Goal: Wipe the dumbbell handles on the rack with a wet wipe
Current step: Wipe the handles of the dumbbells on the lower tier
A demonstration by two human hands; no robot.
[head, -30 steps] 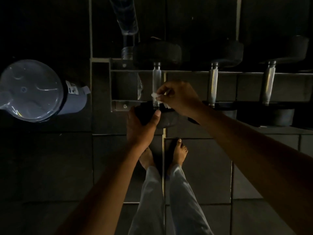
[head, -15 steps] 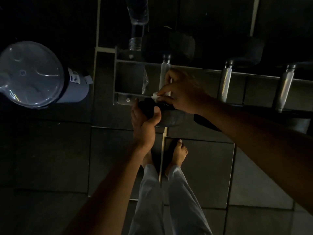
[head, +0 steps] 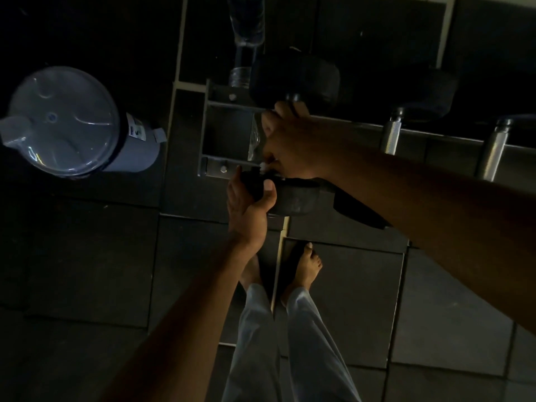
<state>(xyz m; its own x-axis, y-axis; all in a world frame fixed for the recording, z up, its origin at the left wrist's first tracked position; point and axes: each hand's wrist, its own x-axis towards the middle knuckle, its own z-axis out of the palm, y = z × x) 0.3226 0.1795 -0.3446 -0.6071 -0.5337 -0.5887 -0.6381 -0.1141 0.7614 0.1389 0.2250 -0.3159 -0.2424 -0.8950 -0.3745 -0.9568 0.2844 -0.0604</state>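
Observation:
A dark dumbbell lies across the metal rack (head: 214, 103) in dim light, its far head (head: 295, 76) up at the back and its near head (head: 293, 198) toward me. My left hand (head: 249, 204) grips the near head from the left, thumb on top. My right hand (head: 290, 140) wraps around the dumbbell's handle and hides it; a bit of the white wet wipe (head: 264, 166) shows under its fingers. Two more chrome handles (head: 391, 134) (head: 493, 149) stand on the rack to the right.
A large water jug (head: 63, 120) with a clear lid sits on the floor at the left. A clear bottle (head: 246, 21) stands behind the rack. My bare feet (head: 304, 265) stand on dark floor tiles just below the rack.
My right hand has slid up the handle from its near end toward the far head, with the wipe under it. My left hand stays on the near head. The view shifted slightly.

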